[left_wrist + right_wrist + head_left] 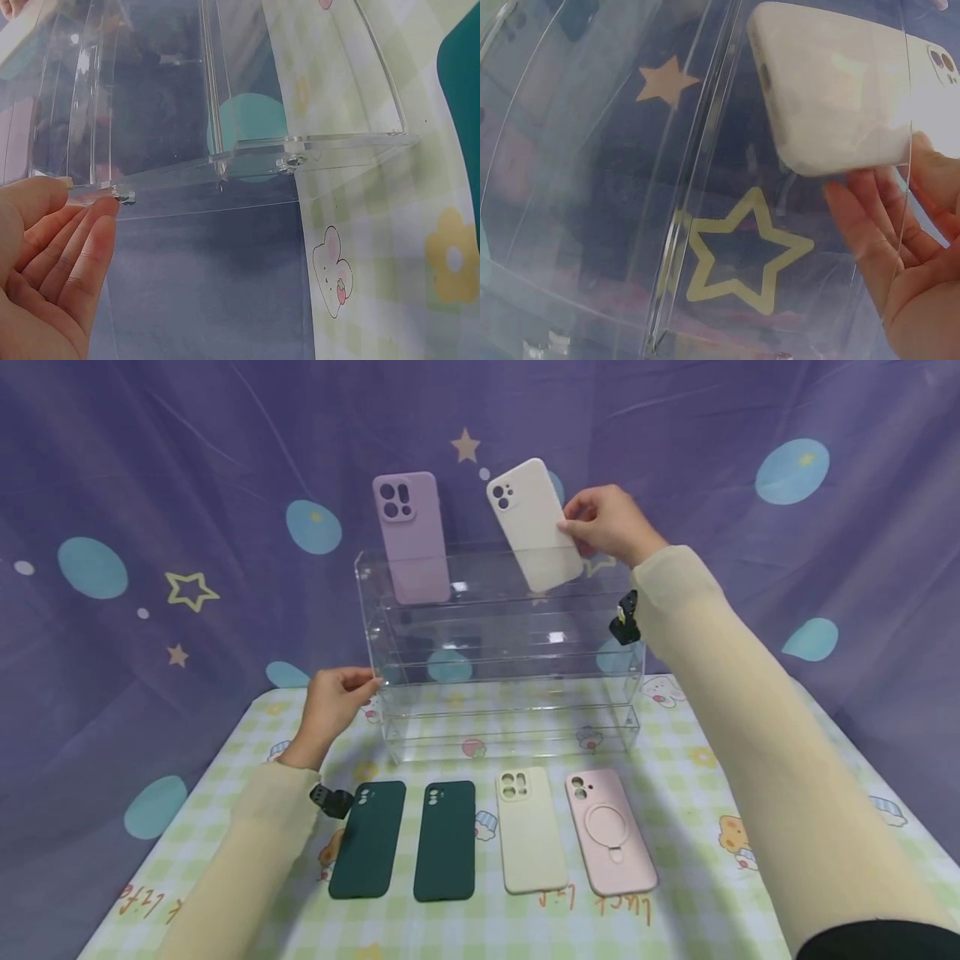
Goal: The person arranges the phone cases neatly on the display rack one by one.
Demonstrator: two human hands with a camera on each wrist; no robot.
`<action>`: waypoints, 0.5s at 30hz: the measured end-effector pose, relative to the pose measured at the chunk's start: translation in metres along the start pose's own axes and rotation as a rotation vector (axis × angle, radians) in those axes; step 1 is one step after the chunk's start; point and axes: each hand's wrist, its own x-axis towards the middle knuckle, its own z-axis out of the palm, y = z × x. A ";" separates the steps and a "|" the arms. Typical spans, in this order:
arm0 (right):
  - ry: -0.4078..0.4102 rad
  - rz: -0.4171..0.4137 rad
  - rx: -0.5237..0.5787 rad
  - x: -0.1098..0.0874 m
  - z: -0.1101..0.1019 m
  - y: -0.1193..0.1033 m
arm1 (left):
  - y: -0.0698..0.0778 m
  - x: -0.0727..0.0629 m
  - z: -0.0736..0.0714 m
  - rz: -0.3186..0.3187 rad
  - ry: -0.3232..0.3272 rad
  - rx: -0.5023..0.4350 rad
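My right hand point(611, 522) pinches a white phone case point(534, 527) by its right edge. The case tilts to the left, its lower end behind the front panel of the top tier of a clear acrylic rack point(510, 672). In the right wrist view the white case point(832, 90) shows through the clear panel, fingers behind it. A purple phone case point(414, 539) stands in the same top tier at the left. Lower down, my left hand point(335, 706) pinches the rack's left side edge; the left wrist view has thumb and fingertips at the clear side panel point(247, 169).
In front of the rack lie two dark green cases point(367, 839), a cream case point(532, 835) and a pink case with a ring point(611, 835). They rest on a checked tablecloth point(712, 893). A purple curtain point(225, 460) hangs close behind the rack.
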 end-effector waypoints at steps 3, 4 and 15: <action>-0.010 -0.006 -0.022 0.000 -0.002 0.001 | 0.000 0.000 0.000 0.006 0.005 0.005; -0.012 -0.005 -0.023 -0.001 -0.002 0.001 | 0.000 0.000 -0.001 0.008 0.006 0.007; -0.064 0.071 -0.067 -0.004 -0.007 0.002 | 0.000 -0.002 -0.001 0.021 0.003 0.013</action>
